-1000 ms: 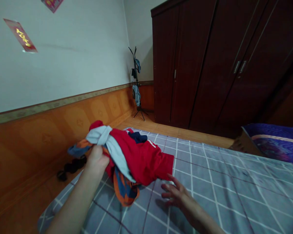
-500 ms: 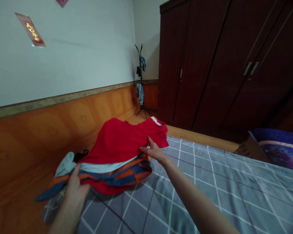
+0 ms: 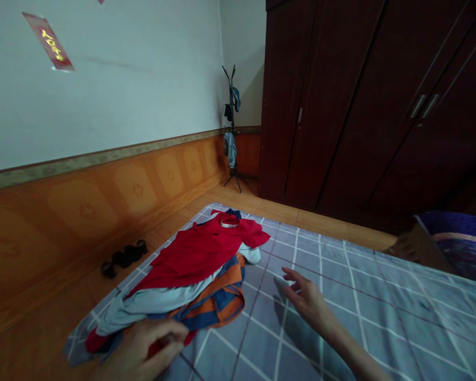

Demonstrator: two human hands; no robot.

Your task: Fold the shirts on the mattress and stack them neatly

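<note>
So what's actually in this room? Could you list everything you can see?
red shirt: 1, red with white collar, on top of the other clothes on the mat
pale blue garment: 1, pale blue, under the red shirt
striped garment: 1, orange and blue, beside the pale blue garment
mat: 1, grey with white checks, on the floor
shoes: 1 pair, black, on the floor beside the mat
coat stand: 1, black, in the corner, with clothes hanging on it
wardrobe: 1, dark reddish brown, back right
paper banner: 1, red and gold, on the wall
purple bedding: 1, purple, far right
left hand: 1, at the near end of the clothes
right hand: 1, open, over the mat
</note>
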